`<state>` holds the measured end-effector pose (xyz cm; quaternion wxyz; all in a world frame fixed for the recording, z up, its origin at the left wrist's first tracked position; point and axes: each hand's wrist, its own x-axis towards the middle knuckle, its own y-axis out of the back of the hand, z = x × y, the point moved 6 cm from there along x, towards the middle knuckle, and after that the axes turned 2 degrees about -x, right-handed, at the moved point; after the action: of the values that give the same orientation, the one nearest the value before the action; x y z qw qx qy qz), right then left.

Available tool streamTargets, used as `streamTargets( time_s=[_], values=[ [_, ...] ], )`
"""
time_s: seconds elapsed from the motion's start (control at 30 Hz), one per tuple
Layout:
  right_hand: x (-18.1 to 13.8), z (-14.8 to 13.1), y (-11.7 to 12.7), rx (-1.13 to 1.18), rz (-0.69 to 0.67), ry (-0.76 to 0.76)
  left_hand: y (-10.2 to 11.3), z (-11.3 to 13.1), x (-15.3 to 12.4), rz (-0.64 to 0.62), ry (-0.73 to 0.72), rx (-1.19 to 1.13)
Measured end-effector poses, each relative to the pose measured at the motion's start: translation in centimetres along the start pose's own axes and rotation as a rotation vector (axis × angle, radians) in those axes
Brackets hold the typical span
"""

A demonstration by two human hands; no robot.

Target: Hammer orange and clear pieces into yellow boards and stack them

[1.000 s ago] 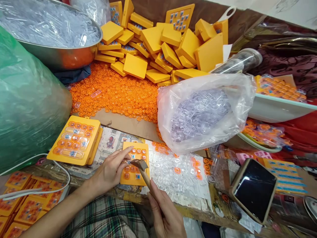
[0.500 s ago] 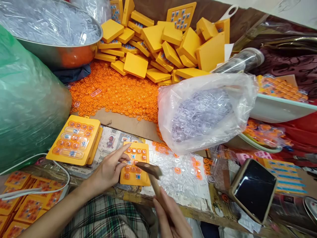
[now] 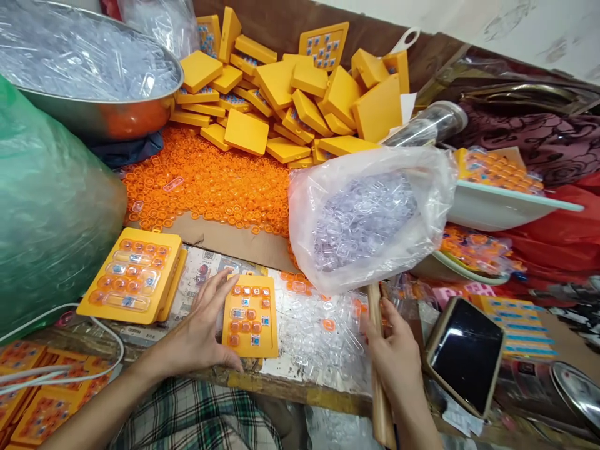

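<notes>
My left hand (image 3: 199, 334) has its fingers and thumb spread around the left edge of a yellow panel (image 3: 267, 312). Orange caps and blue-centred pieces sit in rows on that panel, which lies flat at the bench edge. To the right, my right hand (image 3: 396, 350) is around the wooden handle of a hammer (image 3: 375, 369). The hammer's head is out of sight near the clear plastic bag (image 3: 304, 231). Loose clear caps (image 3: 314, 337) and a few orange ones lie between the panel and the hammer.
Stacked filled panels (image 3: 134, 269) lie left, beside a green sack (image 3: 56, 219). Orange rings (image 3: 210, 181) are heaped behind, below piled yellow cases (image 3: 246, 132). A metal bowl (image 3: 107, 112) holds clear pieces. A black-screened device (image 3: 466, 353) stands on the right.
The hammer has moved from over the panel to the right, away from it. My left fingers have come off the panel's pieces and spread at its left side. The camera view has shifted slightly.
</notes>
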<state>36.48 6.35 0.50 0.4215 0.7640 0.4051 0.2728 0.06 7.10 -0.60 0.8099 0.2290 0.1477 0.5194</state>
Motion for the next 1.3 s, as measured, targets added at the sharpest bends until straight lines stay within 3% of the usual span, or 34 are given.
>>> streamTargets(
  time_s=[0.13,0.37,0.57,0.73,0.9,1.1,1.3],
  values=[
    [1.2,-1.6,0.1,-0.196,-0.014,0.174,-1.0,-0.7,0.2,-0.122,0.005,0.097],
    [1.1,-6.9,-0.3,-0.469,-0.03,0.486,-1.2,-0.6,0.9,-0.148,-0.01,0.183],
    [3.7,-8.2,-1.9,-0.587,-0.04,0.577,-1.1,0.0,0.5,-0.127,-0.062,0.105],
    [2.9,-8.3,-1.3,-0.597,-0.013,0.608,-1.1,-0.2,0.1,-0.164,-0.049,-0.025],
    [1.9,-7.9,-1.0,-0.568,-0.064,0.626,-1.2,-0.5,0.4,-0.08,0.033,-0.323],
    [3.0,-7.7,-1.9,-0.461,-0.071,0.592,-2.2,-1.3,1.8,0.217,0.457,-0.966],
    [2.2,-7.2,0.2,-0.219,-0.001,0.552,-2.7,-0.3,2.2,0.215,0.544,-1.2]
  ],
)
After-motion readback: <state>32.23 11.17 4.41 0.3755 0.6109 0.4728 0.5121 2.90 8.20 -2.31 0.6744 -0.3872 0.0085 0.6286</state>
